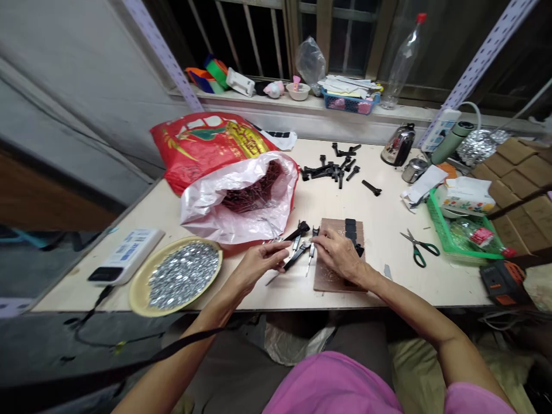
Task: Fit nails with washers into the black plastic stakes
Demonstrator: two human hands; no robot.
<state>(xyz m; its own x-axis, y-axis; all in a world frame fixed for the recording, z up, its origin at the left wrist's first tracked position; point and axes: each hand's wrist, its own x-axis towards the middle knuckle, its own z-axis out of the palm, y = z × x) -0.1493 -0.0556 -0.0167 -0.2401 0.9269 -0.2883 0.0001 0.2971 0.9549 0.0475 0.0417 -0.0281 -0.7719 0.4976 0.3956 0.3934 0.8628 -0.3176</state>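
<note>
My left hand (259, 263) pinches a thin metal strip beside a black plastic handle piece (297, 256) at the table's front middle. My right hand (340, 253) rests on a small brown board (334, 280), fingers closed on a small black and metal part (312, 248). A second black handle (298, 232) lies just beyond the hands. Black blocks (351, 228) sit on the board's far side. A yellow plate (138, 290) of shiny metal bits stands to my left.
An open white and red bag (241, 195) of dark parts lies behind the hands. Several black parts (332, 167) are scattered farther back. Green scissors (420, 247), a green basket (435, 221), a kettle (397, 145) and cardboard boxes (517, 172) fill the right side.
</note>
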